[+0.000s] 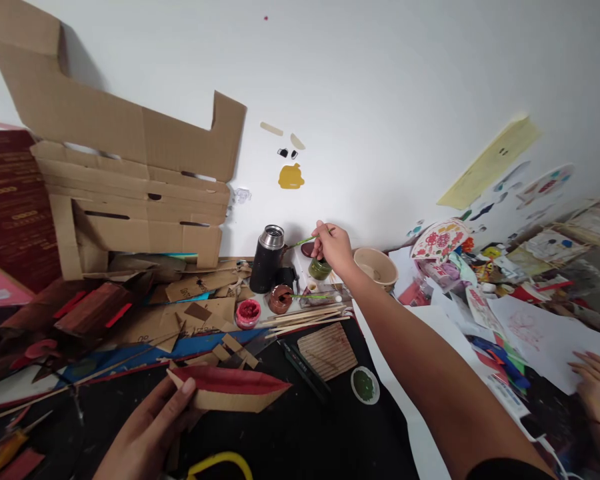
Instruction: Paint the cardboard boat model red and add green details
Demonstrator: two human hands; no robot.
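Near left, we pinch a red-lined cardboard boat between the fingers of our left hand above the black surface; farther right, our right hand has its fingers round a green paintbrush, its tip beside the black flask, left of the green paint jar

From my remote seat I see a white wall filling the upper view, with 1 small red spot near the top. A yellow sheet slants across it on the right; 1 mustard-yellow cutout sits near the middle. Soft light leaves a grey shadow at upper left. Below, the surface is black.
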